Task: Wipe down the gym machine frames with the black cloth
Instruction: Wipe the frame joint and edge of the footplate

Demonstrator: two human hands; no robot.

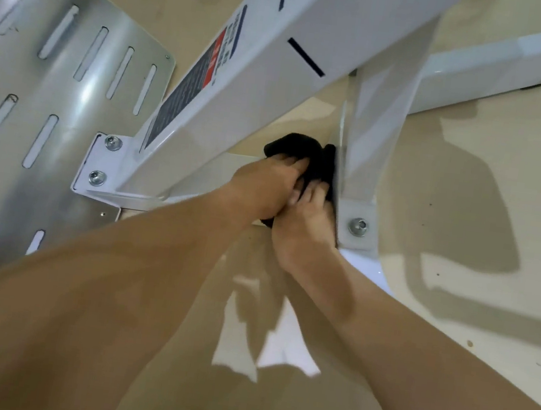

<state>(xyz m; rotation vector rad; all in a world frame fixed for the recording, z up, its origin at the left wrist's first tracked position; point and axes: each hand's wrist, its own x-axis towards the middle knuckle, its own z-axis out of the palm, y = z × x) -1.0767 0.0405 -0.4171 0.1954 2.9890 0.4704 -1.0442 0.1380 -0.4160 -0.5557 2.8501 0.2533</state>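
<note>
Reaching down, left hand (264,187) and right hand (304,224) both grip the bunched black cloth (292,144), pressed against the white frame strut (370,139) just beside its bolted foot plate (369,212). That slanted beam (245,74) crowds the left, slotted metal plate (55,80) beyond.

The floor (498,138) is smooth, glossy beige. Bright light patches (280,354) reflect off it. A dark shadow (468,210) lies at right.
</note>
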